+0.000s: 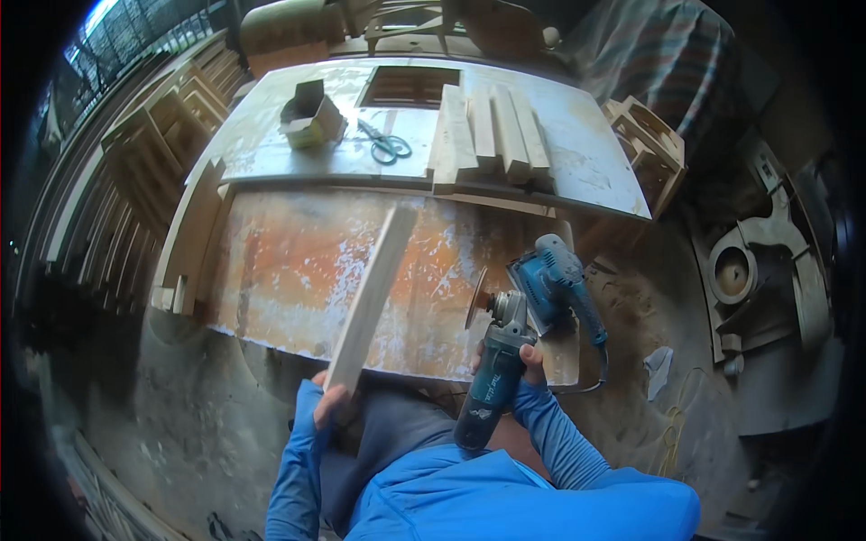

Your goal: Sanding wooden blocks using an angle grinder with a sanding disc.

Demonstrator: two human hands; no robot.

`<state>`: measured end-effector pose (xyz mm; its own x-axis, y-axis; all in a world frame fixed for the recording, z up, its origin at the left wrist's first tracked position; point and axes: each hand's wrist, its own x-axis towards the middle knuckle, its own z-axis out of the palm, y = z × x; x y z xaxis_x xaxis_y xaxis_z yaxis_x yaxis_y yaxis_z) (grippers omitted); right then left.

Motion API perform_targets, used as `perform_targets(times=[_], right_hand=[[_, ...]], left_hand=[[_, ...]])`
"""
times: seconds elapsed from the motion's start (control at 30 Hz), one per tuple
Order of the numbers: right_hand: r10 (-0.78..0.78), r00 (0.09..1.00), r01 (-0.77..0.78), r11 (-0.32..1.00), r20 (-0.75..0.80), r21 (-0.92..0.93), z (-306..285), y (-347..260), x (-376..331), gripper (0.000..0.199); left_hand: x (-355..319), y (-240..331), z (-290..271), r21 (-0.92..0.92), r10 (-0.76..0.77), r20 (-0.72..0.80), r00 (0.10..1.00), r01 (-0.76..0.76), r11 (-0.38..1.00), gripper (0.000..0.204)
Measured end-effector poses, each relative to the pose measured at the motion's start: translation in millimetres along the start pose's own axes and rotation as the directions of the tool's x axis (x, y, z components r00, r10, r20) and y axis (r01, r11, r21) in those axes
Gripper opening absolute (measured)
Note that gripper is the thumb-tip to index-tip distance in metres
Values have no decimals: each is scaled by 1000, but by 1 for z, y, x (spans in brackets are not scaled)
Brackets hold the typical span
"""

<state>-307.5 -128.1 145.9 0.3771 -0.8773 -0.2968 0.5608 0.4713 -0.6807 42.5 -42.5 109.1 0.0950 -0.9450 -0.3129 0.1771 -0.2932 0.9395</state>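
A long pale wooden slat (372,293) is gripped at its near end by the left hand (330,403), whose fingers are wrapped tightly around it; the slat is tilted away toward one o'clock, with its far end over the worn, paint-stained bench (289,261). A teal angle grinder (494,365) is clasped around its body by the right hand (528,361), the fingers closed on it, and its disc (475,298) is held at the far end, pointing to twelve o'clock, just to the right of the slat and apart from it. A second blue power tool (552,279) is seen lying on the bench at one o'clock from the grinder, just beside it. Farther off, at twelve o'clock, a stack of wooden pieces (492,135) is laid on a pale board (595,171), with scissors (386,142) and a small open box (311,114) to their left. Both forearms are covered by blue sleeves (559,442).
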Motion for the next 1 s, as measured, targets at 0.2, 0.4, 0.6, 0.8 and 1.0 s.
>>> perform_targets(times=[0.2,0.4,0.6,0.8,1.0], right_hand=[[-40,999,41,999,-20,27,-12,-1,-13,83],[-9,998,15,994,-58,107,-11,16,-15,79],[11,999,-6,995,-53,95,-12,20,0,81],[49,996,-31,971,-72,238,-59,42,20,85],[115,991,-125,980,68,156,-9,39,43,80]], left_hand=[[134,108,82,34,237,27,971,-238,971,40],[255,165,161,366,647,285,707,-704,609,98],[214,73,28,915,622,306,721,-404,18,96],[161,9,-121,985,775,-173,608,98,143,93],[94,47,-285,819,834,-520,185,384,426,89]])
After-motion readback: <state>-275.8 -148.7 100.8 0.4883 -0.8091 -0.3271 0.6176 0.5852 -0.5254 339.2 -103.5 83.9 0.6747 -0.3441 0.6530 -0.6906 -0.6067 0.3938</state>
